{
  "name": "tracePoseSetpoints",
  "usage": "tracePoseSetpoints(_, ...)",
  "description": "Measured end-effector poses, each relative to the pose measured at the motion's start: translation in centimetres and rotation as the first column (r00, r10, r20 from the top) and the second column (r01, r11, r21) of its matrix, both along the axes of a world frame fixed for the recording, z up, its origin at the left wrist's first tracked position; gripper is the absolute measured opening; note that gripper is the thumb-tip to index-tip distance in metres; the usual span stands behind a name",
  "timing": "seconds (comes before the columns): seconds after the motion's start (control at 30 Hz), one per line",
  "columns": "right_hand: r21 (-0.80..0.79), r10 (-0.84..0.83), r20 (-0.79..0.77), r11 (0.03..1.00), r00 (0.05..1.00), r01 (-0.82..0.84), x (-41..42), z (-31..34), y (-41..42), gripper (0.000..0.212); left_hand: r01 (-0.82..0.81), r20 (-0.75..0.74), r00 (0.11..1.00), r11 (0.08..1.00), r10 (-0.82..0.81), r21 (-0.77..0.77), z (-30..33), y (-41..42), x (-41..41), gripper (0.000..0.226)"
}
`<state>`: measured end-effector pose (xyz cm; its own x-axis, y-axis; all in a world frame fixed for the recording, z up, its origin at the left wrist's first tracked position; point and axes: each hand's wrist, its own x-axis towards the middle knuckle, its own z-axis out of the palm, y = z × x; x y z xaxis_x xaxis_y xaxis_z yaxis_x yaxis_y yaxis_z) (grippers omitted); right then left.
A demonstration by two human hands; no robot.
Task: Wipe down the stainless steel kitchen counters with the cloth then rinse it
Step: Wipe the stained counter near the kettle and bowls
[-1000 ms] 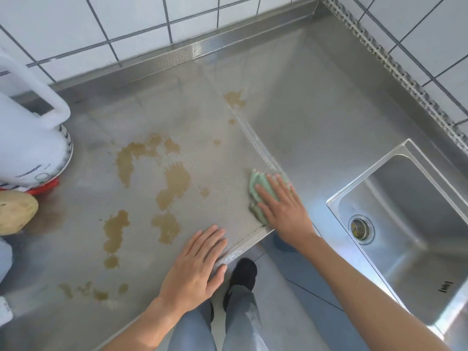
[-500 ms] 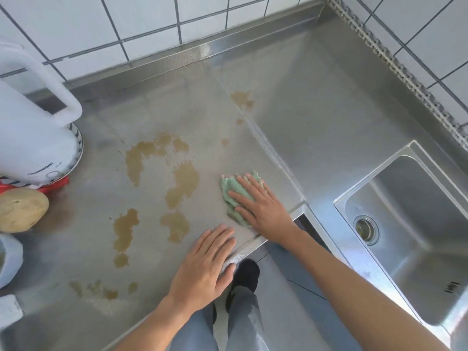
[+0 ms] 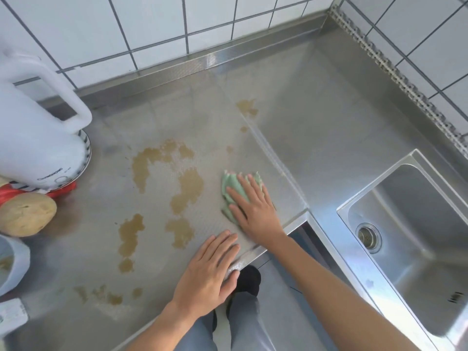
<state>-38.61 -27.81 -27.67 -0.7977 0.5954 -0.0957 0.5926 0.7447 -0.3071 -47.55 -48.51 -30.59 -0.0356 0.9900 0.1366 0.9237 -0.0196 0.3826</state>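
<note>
Pale green cloth (image 3: 231, 186), brown stains (image 3: 187, 190) on grey steel counter (image 3: 329, 127), white jug (image 3: 33, 143).

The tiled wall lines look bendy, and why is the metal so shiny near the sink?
Head view: the wide lens bows the white tiled wall; daylight glares off the stainless steel sink rim and the steel counter; the white plastic jug at the left edge looks soft and stretched.
</note>
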Motion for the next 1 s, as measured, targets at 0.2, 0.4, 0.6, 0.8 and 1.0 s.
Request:
tracePoseSetpoints(0.2,-0.010,-0.023,0.087,1.000,0.996,0.024,10.9,1.1,5.6,0.052,0.000,0.037,0.999,1.000,-0.001,0.008,0.3,0.3,-0.1,0.045)
tracePoseSetpoints(0.4,-0.038,-0.532,0.058,0.844,0.845,0.535,3.4,0.8,11.0,0.050,-0.073,0.036,0.997,0.997,0.074,-0.023,1.2,5.5,0.0,0.038)
tracePoseSetpoints(0.6,0.083,0.025,0.031,0.996,0.999,-0.028,4.3,-0.2,9.0,0.049,-0.211,0.012,0.977,0.978,0.211,-0.007,1.4,13.8,-0.7,0.037)
tracePoseSetpoints(0.8,0.108,-0.134,0.113,0.987,0.985,0.122,9.8,0.5,18.9,0.049,-0.190,-0.016,0.982,0.980,0.190,-0.053,0.5,18.3,-1.5,0.053)
tracePoseSetpoints(1.0,0.002,-0.414,0.046,0.910,0.909,0.414,-0.9,-0.1,25.0,0.049,-0.207,-0.016,0.978,0.976,0.206,-0.067,-0.4,18.0,-1.4,0.053)
